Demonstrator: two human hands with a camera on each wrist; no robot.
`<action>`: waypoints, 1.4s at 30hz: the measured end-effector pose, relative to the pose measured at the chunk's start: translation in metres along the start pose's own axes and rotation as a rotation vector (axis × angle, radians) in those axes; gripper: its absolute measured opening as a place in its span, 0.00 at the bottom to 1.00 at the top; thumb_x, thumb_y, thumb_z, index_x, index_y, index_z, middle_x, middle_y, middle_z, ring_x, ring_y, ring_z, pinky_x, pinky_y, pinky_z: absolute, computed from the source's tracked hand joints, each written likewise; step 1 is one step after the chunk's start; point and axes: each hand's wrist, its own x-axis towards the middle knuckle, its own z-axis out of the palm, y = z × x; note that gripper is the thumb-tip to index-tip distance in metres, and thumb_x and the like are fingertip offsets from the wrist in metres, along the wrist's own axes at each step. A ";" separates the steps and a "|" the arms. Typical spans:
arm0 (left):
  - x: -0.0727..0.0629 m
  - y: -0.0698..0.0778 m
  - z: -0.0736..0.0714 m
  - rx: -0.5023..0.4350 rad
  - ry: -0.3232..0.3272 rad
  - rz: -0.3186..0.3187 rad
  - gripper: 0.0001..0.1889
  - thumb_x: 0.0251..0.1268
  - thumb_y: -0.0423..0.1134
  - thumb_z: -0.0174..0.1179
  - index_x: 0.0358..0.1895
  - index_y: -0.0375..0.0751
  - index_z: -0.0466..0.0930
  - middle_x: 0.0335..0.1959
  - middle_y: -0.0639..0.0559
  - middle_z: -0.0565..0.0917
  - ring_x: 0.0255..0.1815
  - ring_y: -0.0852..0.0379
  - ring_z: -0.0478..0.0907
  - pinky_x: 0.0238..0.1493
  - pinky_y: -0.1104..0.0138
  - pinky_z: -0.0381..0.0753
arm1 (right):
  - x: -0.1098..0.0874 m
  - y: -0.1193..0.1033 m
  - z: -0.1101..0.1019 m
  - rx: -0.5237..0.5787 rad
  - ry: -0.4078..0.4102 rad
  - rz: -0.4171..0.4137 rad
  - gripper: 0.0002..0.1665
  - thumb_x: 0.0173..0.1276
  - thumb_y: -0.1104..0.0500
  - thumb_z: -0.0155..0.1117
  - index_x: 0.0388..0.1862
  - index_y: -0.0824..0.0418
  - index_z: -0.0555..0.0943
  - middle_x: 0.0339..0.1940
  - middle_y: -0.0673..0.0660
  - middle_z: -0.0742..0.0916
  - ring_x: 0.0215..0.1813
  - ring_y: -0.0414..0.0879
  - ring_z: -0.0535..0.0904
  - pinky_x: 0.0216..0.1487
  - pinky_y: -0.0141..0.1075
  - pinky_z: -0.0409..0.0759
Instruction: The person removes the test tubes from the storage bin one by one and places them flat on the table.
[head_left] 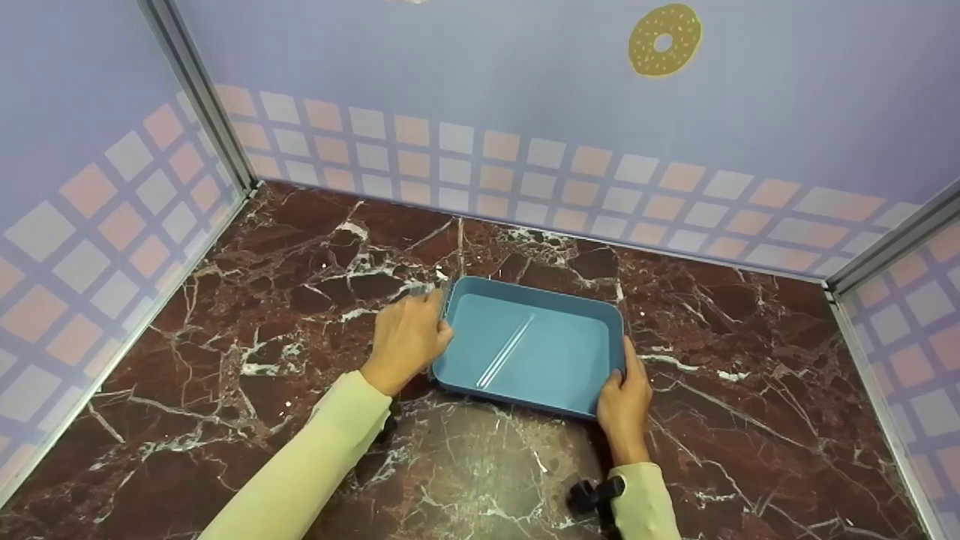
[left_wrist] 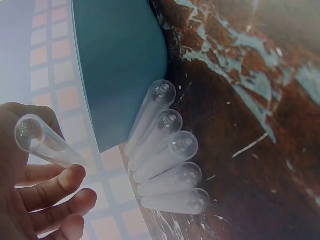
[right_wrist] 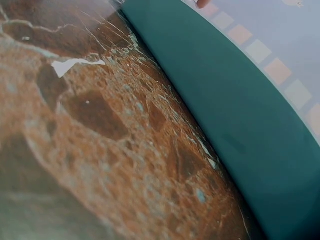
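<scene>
A blue rectangular tray (head_left: 559, 360) lies on the dark red marbled surface, with a clear test tube (head_left: 506, 351) slanting across its inside. My left hand (head_left: 409, 337) is at the tray's left side; in the left wrist view it holds a clear test tube (left_wrist: 47, 140) by curled fingers. Several more clear test tubes (left_wrist: 170, 187) lie side by side next to the tray's wall (left_wrist: 117, 65), their rounded ends toward the camera. With the thumb over the rim and fingers outside, my right hand (head_left: 626, 397) grips the tray's right side. In the right wrist view, only a fingertip (right_wrist: 202, 3) shows.
Marbled tabletop (head_left: 750, 420) surrounds the tray. A lilac back wall (head_left: 465, 75) with pink and white squares stands behind it, and a side panel (head_left: 82, 225) stands at the left. Metal posts (head_left: 210, 97) mark the corners.
</scene>
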 end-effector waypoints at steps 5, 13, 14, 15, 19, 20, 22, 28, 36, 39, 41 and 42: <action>-0.001 -0.003 0.001 -0.004 -0.020 -0.015 0.07 0.41 0.33 0.59 0.29 0.40 0.76 0.14 0.49 0.75 0.12 0.52 0.67 0.12 0.58 0.66 | 0.000 0.000 0.000 -0.002 0.002 -0.002 0.33 0.69 0.72 0.43 0.73 0.60 0.63 0.71 0.71 0.69 0.73 0.65 0.61 0.72 0.55 0.59; -0.002 -0.008 0.002 0.002 -0.030 -0.025 0.10 0.41 0.33 0.60 0.33 0.42 0.77 0.13 0.49 0.75 0.11 0.52 0.67 0.12 0.58 0.65 | 0.000 -0.001 0.000 0.003 0.010 -0.014 0.33 0.69 0.72 0.43 0.73 0.61 0.63 0.71 0.70 0.69 0.74 0.65 0.61 0.72 0.55 0.59; -0.003 -0.009 0.002 0.002 -0.036 -0.029 0.09 0.41 0.33 0.59 0.31 0.42 0.76 0.12 0.49 0.75 0.11 0.52 0.66 0.11 0.58 0.65 | 0.000 -0.001 0.000 0.002 0.007 -0.012 0.33 0.69 0.72 0.43 0.73 0.61 0.63 0.71 0.70 0.68 0.74 0.65 0.61 0.72 0.55 0.59; -0.003 -0.009 0.002 0.003 -0.043 -0.033 0.09 0.41 0.33 0.59 0.31 0.42 0.75 0.12 0.49 0.74 0.11 0.53 0.66 0.11 0.59 0.65 | 0.000 -0.002 0.000 0.001 0.003 -0.009 0.33 0.69 0.72 0.43 0.74 0.61 0.63 0.71 0.70 0.68 0.74 0.65 0.61 0.72 0.55 0.59; -0.004 -0.012 0.002 0.006 -0.050 -0.036 0.07 0.41 0.32 0.58 0.28 0.42 0.73 0.12 0.50 0.72 0.11 0.56 0.60 0.10 0.62 0.58 | 0.000 -0.002 0.000 -0.003 -0.015 0.006 0.33 0.70 0.72 0.42 0.74 0.60 0.61 0.72 0.71 0.67 0.74 0.66 0.59 0.72 0.56 0.58; -0.005 -0.013 0.003 0.007 -0.049 -0.034 0.07 0.41 0.32 0.57 0.29 0.41 0.73 0.12 0.50 0.72 0.11 0.56 0.59 0.11 0.63 0.57 | 0.000 -0.002 0.000 -0.004 -0.018 0.009 0.33 0.71 0.72 0.42 0.74 0.60 0.61 0.72 0.71 0.66 0.74 0.66 0.59 0.72 0.57 0.58; -0.005 -0.014 0.003 0.007 -0.044 -0.034 0.07 0.41 0.32 0.57 0.29 0.41 0.74 0.11 0.50 0.71 0.12 0.57 0.57 0.11 0.64 0.54 | 0.000 -0.002 0.000 -0.001 -0.014 0.008 0.33 0.70 0.72 0.42 0.74 0.60 0.61 0.72 0.71 0.67 0.74 0.66 0.59 0.72 0.56 0.58; -0.007 -0.017 0.003 -0.001 -0.051 -0.051 0.08 0.40 0.31 0.56 0.29 0.41 0.77 0.10 0.52 0.69 0.11 0.58 0.55 0.12 0.65 0.51 | 0.000 -0.001 0.000 0.002 -0.006 0.004 0.33 0.70 0.72 0.42 0.74 0.60 0.62 0.72 0.70 0.67 0.74 0.65 0.60 0.72 0.56 0.59; -0.008 -0.023 0.005 0.007 -0.047 -0.061 0.10 0.40 0.32 0.57 0.32 0.39 0.78 0.12 0.49 0.73 0.11 0.56 0.59 0.11 0.61 0.58 | 0.000 -0.001 0.000 0.009 0.000 0.001 0.33 0.69 0.73 0.43 0.74 0.61 0.62 0.72 0.70 0.68 0.74 0.64 0.60 0.73 0.55 0.59; -0.009 -0.025 0.006 0.007 -0.059 -0.073 0.14 0.40 0.33 0.58 0.36 0.39 0.80 0.12 0.48 0.75 0.11 0.55 0.62 0.10 0.60 0.62 | 0.000 0.000 0.000 0.012 0.003 0.000 0.33 0.69 0.73 0.43 0.74 0.61 0.63 0.72 0.70 0.68 0.74 0.64 0.61 0.73 0.54 0.59; -0.008 -0.026 0.005 0.003 -0.083 -0.086 0.15 0.42 0.33 0.58 0.39 0.39 0.80 0.12 0.48 0.74 0.11 0.54 0.63 0.11 0.60 0.62 | 0.000 0.000 0.000 0.013 0.004 0.000 0.33 0.69 0.73 0.43 0.74 0.61 0.63 0.72 0.70 0.68 0.74 0.64 0.61 0.73 0.54 0.59; -0.008 -0.027 0.005 0.000 -0.094 -0.093 0.16 0.42 0.33 0.58 0.41 0.39 0.81 0.11 0.48 0.74 0.11 0.54 0.63 0.10 0.60 0.62 | 0.000 0.000 0.000 0.012 0.004 0.000 0.33 0.69 0.73 0.43 0.74 0.61 0.63 0.72 0.70 0.68 0.74 0.64 0.61 0.73 0.54 0.59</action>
